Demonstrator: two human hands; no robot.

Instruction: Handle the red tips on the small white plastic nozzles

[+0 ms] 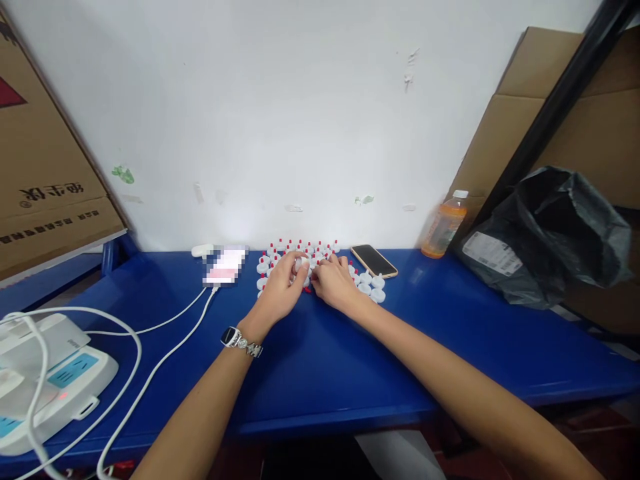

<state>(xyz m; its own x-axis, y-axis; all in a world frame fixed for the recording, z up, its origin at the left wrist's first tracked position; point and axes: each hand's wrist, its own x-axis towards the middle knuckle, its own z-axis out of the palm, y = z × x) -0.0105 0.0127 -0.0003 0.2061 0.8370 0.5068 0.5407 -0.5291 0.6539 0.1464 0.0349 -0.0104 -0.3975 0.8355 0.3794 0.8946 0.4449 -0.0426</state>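
On a blue table point(310, 373), many white nozzle caps stand in a cluster by the wall, most with small red tips. My left hand point(283, 283), with a watch on its wrist, is closed around a white nozzle cap point(302, 263). Close beside it, my right hand point(334, 281) has its fingers bent and pressed together; whatever they pinch is hidden. Below the hands lie a few loose red tips point(307, 290). Several white nozzle caps point(379, 282) without red tips sit to the right of my right hand.
Behind the caps rises a white wall point(310, 120). A phone point(374, 260) lies right of them, a plugged-in phone point(226, 265) left. An orange drink bottle point(444, 225) and black plastic bag point(540, 233) stand at right. A power strip point(55, 380) with looping cables occupies the left.
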